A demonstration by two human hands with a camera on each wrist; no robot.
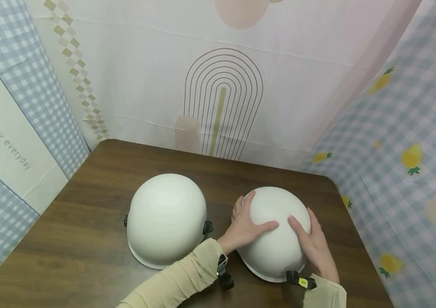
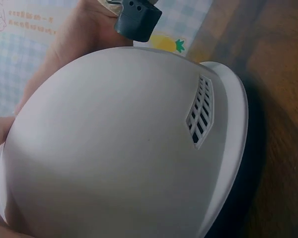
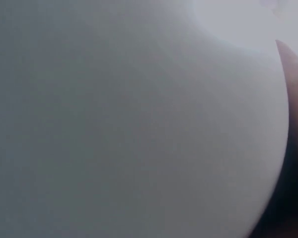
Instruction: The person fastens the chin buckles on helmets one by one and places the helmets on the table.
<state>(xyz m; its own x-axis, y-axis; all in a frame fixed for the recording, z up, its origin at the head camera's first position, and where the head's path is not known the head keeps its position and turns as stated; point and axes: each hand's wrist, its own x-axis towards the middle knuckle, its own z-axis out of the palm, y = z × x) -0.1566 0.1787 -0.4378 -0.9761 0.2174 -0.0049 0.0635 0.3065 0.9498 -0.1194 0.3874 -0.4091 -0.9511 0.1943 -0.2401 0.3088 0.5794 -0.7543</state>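
So, far on the left hangs a blue and white checked cloth (image 1: 10, 42) with the words "happy everyday" on a pale strip. Next comes the brown counter (image 1: 75, 239), which looks like wood. On the left part of it sits the left helmet (image 1: 167, 218), white and round, dome side up. It has a small black piece (image 1: 126, 220) on its left side and a black clip (image 1: 207, 227) on its right. Behind the counter hangs a white cloth (image 1: 141, 77) with thin lines that make an arch (a bit like a rainbow with no colors).

Then a cream left sleeve (image 1: 179, 278) reaches up, with a dark band (image 1: 222, 268) at the wrist. The left hand (image 1: 245, 225) grips the left side of the right helmet (image 1: 273, 252), with its thumb lying across the top. That helmet is white too, dome up, near the right end of the counter. I can't tell if its rim touches the wood. The left wrist view shows a slotted vent (image 2: 200, 111) near its rim. The right hand (image 1: 318, 248) holds the other side, and the two thumb tips are near each other but apart. Last, on the far right, hangs a checked cloth with yellow fruits (image 1: 412, 156) on it.
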